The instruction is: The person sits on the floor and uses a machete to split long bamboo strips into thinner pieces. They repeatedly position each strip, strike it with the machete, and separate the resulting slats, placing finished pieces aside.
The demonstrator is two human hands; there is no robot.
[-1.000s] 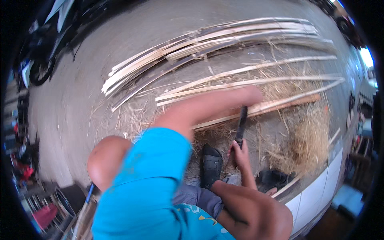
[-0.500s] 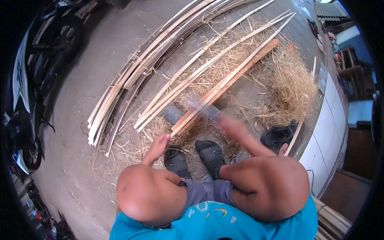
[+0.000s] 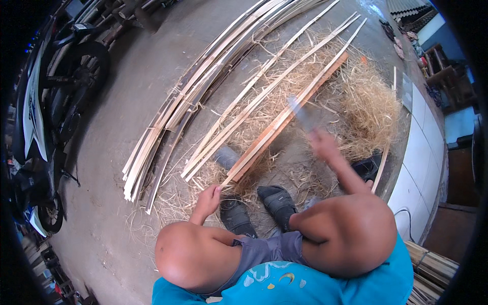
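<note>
My left hand (image 3: 207, 200) pinches the near end of a thin pale strip of wood or bamboo (image 3: 274, 125). That strip lies lengthwise along a reddish-brown wooden board (image 3: 284, 123), which slants away to the far right. In my right hand (image 3: 324, 144) is a knife (image 3: 304, 114), blurred by motion, its blade reaching to the strip about midway along the board. A grey cylinder (image 3: 226, 157) shows beside the board's near end. More pale strips (image 3: 264, 94) lie left of the board.
Curly shavings (image 3: 368, 107) are heaped right of the board and spread around it. Bundled strips (image 3: 190, 89) lie farther left, near a parked motorcycle (image 3: 51, 101). My sandalled feet (image 3: 277, 203) are close to the board's near end. White tiles (image 3: 419, 157) edge the right side.
The knife in my right hand has moved farther along the strip, away from my left hand. My left hand still holds the strip's near end. The whole view has shifted slightly.
</note>
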